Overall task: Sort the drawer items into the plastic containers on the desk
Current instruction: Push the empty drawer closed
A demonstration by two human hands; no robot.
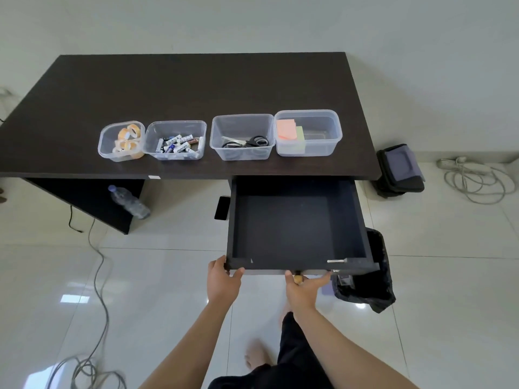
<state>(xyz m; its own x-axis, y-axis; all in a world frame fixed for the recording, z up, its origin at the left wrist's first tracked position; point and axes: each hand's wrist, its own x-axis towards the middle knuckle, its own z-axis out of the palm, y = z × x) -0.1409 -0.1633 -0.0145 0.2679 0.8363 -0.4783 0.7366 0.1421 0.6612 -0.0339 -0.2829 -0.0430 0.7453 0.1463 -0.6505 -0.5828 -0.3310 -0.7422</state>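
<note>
Gripping the front panel of the pulled-out dark wooden drawer (297, 228), my left hand (223, 279) curls its fingers over the panel's left corner, thumb along the outer face. My right hand (304, 287) is at the middle of that same front edge, fingers wrapped round the small round yellowish knob (298, 278) under it. The drawer's dark bottom shows bare between its walls, just beyond my fingertips.

Beyond the drawer, on the dark brown desk top (196, 88), four clear plastic containers stand in a row. Directly behind the drawer is the rectangular tub (308, 133) with pink and pale green sticky notes (289, 130). Left of it, touching, is the tub (243, 137) with black-handled scissors (250, 141); further left the tub (175, 140) of batteries (179, 144), then the tub (121, 141) of tape rolls (127, 140).

Right of the drawer, a black-lined waste bin (373, 279) stands on the white tiled floor (168, 290). Left of it, under the desk, are a clear water bottle (129, 202) and a black phone (222, 208).
</note>
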